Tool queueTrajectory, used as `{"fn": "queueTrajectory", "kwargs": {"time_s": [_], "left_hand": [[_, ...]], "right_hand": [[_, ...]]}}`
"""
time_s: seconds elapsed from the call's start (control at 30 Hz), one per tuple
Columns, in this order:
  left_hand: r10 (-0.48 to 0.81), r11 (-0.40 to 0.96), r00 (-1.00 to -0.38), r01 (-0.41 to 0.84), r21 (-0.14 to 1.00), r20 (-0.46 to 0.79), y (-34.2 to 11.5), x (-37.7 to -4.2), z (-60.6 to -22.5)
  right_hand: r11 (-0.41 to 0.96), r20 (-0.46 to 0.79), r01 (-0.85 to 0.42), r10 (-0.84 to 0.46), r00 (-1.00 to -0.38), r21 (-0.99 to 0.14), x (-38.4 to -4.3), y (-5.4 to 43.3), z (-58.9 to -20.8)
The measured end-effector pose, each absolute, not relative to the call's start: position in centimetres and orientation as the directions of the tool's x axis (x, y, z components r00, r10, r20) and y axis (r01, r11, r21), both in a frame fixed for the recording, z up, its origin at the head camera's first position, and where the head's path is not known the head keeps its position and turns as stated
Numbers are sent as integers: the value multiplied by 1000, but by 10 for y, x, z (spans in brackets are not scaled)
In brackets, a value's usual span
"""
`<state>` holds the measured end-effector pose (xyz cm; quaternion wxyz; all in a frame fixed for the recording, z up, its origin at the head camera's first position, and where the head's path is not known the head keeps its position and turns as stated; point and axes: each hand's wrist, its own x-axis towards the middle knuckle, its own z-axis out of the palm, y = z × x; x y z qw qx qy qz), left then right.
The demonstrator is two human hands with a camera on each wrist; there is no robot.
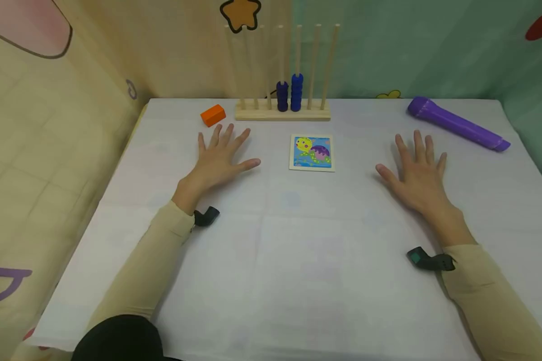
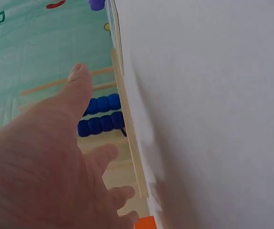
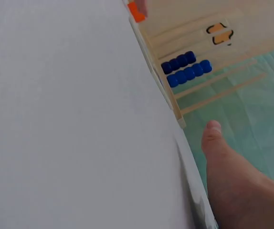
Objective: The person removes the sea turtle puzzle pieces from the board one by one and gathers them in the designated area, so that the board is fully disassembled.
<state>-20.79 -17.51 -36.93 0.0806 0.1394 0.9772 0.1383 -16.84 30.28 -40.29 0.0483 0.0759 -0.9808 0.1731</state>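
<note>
My left hand (image 1: 221,158) is spread over the left part of the white table, fingers straight and nothing in it. Just beyond its fingertips lies an orange block (image 1: 213,115). On the right, my other hand (image 1: 417,178) is spread the same way, also holding nothing, with a purple tube-shaped thing (image 1: 458,124) lying beyond its fingers. Between the hands is a square picture tile (image 1: 312,153) with a cartoon turtle. Behind the tile stands a wooden peg rack (image 1: 282,115) with upright rods; dark blue beads (image 1: 282,96) and brighter blue beads (image 1: 296,93) are stacked on two neighbouring rods.
A white cloth covers the table (image 1: 289,281). Printed curtains (image 1: 411,50) hang right behind the back edge and at the sides. A black rounded object (image 1: 119,338) overlaps the left forearm at the bottom. Small dark devices sit at both wrists.
</note>
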Motion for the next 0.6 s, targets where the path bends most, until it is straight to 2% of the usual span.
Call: {"fn": "queueTrajectory", "kwargs": {"time_s": [0.2, 0.37, 0.6], "left_hand": [[374, 892, -908, 297, 340, -189, -156, -216, -370], [448, 853, -876, 358, 380, -181, -132, -224, -374], [496, 807, -854, 388, 444, -155, -114, -233, -373]], "right_hand": [[888, 72, -181, -166, -983, -422, -177, 280, -399], [871, 30, -187, -195, -980, -454, -191, 256, -397], [832, 54, -207, -210, -976, -514, -213, 229, -391]]}}
